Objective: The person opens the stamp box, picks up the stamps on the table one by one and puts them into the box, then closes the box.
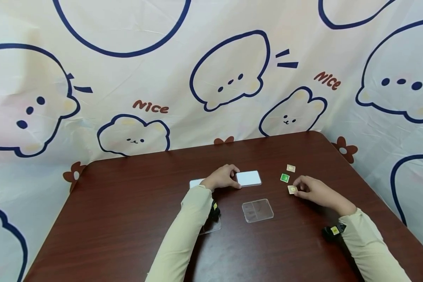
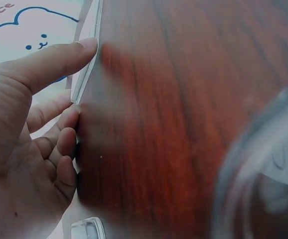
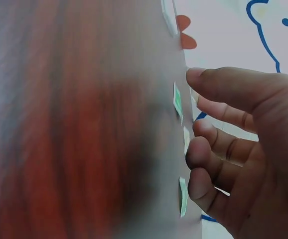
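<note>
My left hand pinches the left end of a flat, clear-edged box with a white face, its thumb on the near side. The left wrist view shows the box's thin edge between thumb and index finger. On the right, my right hand pinches a small cream square piece between thumb and index finger, low over the table. Just beyond it lie a green square and another cream square. Small squares, including a pale one, appear edge-on in the right wrist view.
A clear, shallow plastic case with a divider lies nearer on the brown table. Another clear case is partly hidden under the left forearm. A second white-faced box sits behind the left wrist. A patterned cloth hangs behind.
</note>
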{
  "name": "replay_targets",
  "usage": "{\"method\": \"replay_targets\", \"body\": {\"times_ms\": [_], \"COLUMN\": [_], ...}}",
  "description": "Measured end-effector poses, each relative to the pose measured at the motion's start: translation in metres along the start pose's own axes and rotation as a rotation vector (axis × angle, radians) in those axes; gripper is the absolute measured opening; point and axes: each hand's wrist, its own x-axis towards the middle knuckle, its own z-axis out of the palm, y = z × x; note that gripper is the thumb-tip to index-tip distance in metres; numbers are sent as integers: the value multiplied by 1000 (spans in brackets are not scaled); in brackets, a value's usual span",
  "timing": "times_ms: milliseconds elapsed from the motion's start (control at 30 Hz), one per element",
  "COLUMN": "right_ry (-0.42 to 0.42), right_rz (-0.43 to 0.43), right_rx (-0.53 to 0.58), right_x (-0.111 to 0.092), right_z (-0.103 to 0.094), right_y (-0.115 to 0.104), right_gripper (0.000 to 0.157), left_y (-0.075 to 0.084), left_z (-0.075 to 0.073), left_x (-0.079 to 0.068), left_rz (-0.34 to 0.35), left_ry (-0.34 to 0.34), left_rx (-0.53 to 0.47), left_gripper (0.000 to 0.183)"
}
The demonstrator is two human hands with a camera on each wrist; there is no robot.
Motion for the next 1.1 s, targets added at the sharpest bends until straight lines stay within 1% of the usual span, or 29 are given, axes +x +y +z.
{"method": "replay_targets", "body": {"times_ms": [167,367,500,567,633,700,867,967,1100], "right_ry": [-20,-25,-57,-76,-97,-114,-136,-151,-178], "right_rz": [31,-1,-30,-61,-84,-90,-90,-98,-83], "right_rx": [26,35,55,56,57,57,38,7,-41], "right_x": [13,34,49,58,66,74,88,95,105], "right_z": [1,3,6,10,15,20,29,33,38], "right_y": [-9,-21,-34,-39,-44,-49,-59,-67,-76], "right_gripper": [18,19,18,19,20,20,18,20,22], "left_y": [0,5,5,5,5,5,6,6,4], "left_z": [0,-1,0,1,2,3,3,2,1], "left_x": [-3,-6,-7,-7,-7,-7,-7,-7,-7], "left_rz": [0,-15,-18,-20,-23,-22,-22,-31,-33], "left_ry": [0,-6,2,3,-3,-16,-31,-21,-4], "left_rx": [21,54,66,66,65,67,100,116,127], "left_gripper": [56,56,55,55,56,56,56,56,56]}}
